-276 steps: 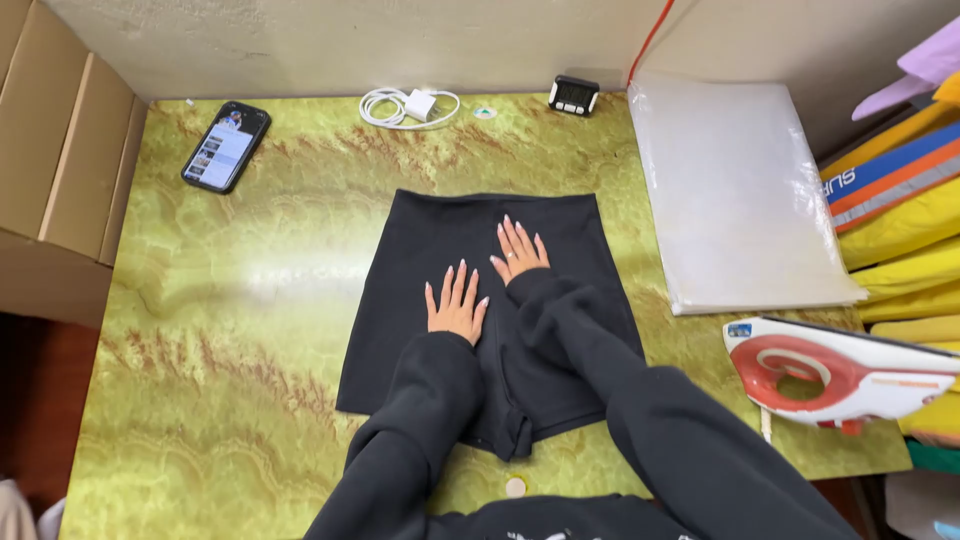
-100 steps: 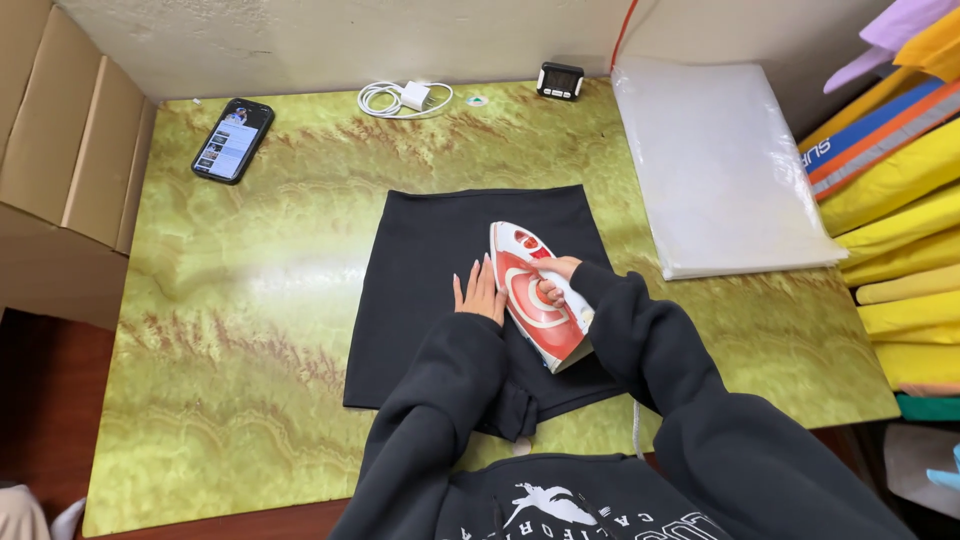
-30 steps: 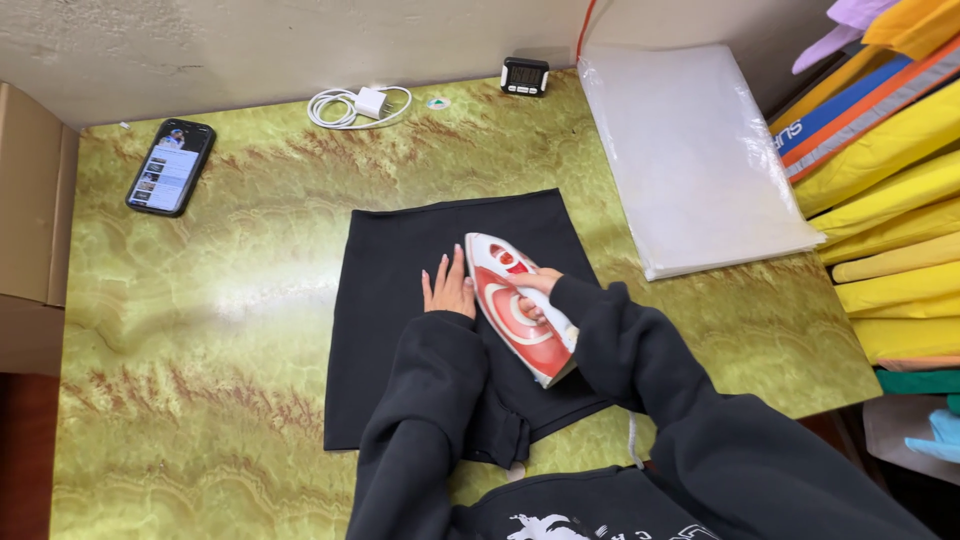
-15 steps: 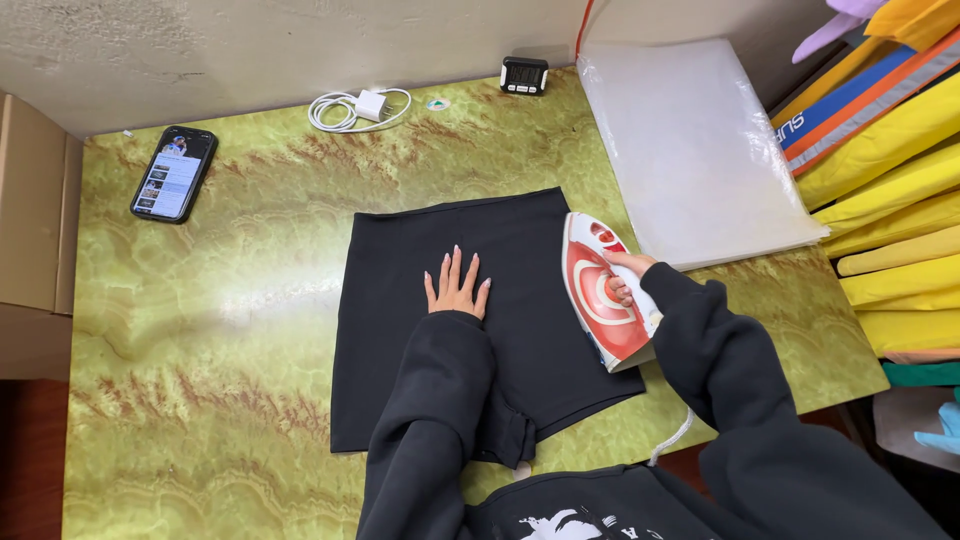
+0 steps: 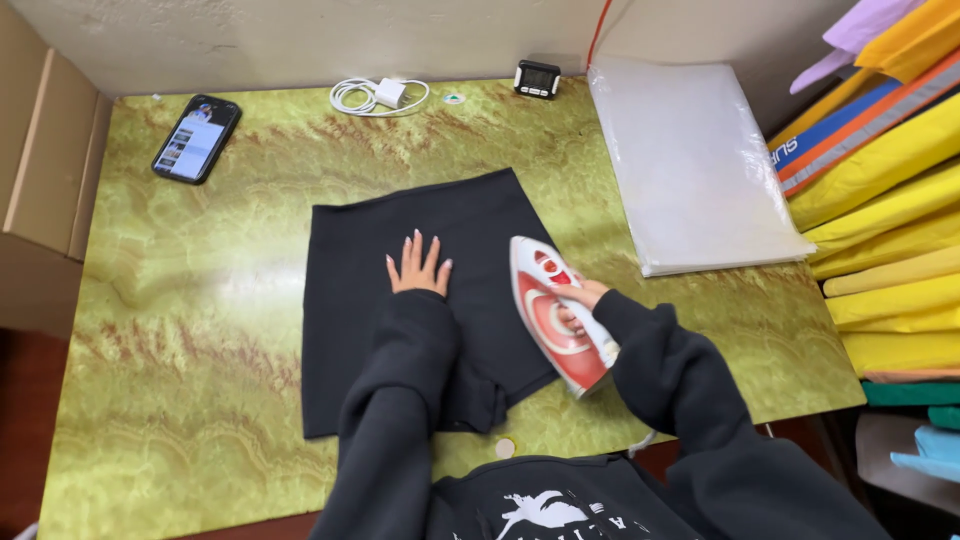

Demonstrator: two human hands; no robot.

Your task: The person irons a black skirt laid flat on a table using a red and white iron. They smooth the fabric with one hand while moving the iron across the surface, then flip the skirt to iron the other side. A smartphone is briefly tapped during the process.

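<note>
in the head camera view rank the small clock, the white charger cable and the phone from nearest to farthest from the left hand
From the left hand, flat on the black garment:
1. White charger cable, straight beyond the hand at the table's far edge.
2. Small clock, far edge, off to the right.
3. Phone, far left corner.

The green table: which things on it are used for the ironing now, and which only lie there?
In use: black garment, pressed flat by the left hand; red and white iron, gripped by the right hand.

Lying about: phone, white charger, small clock, plastic bags.
</note>
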